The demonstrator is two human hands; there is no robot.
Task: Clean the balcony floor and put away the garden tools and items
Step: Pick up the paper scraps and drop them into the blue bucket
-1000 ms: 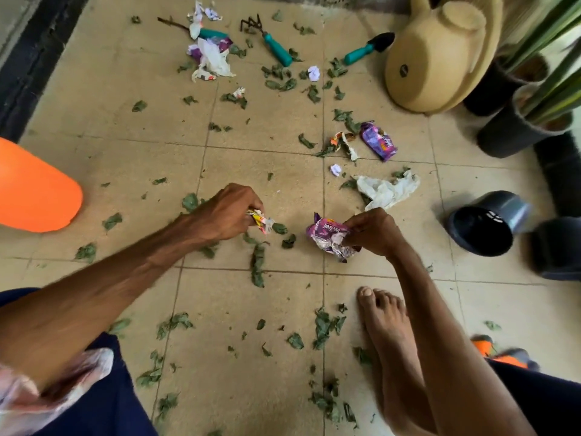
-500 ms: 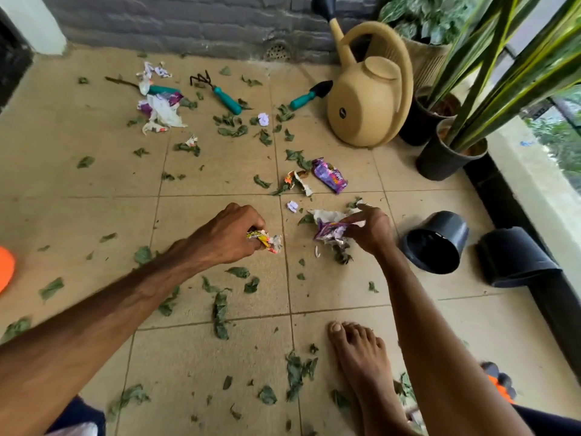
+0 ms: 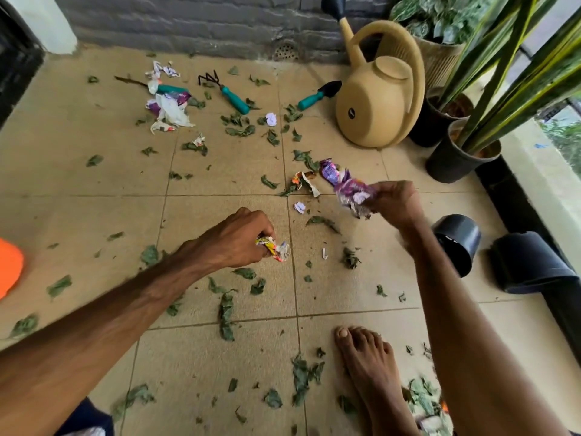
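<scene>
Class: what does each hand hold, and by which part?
Left hand grips a crumpled yellow-and-red wrapper by one end; right hand pinches a crumpled purple wrapper by its near edge.

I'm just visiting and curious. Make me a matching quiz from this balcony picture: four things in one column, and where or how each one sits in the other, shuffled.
Things
1. beige plastic watering can
2. teal-handled black hand rake
3. small crumpled yellow wrapper
4. round empty black plastic pot

Places or states
a. gripped in the left hand
b. tipped on its side on the floor tiles
c. standing next to the potted plants
d. lying flat near the grey wall

Pairs: 1-c, 2-d, 3-a, 4-b
</scene>
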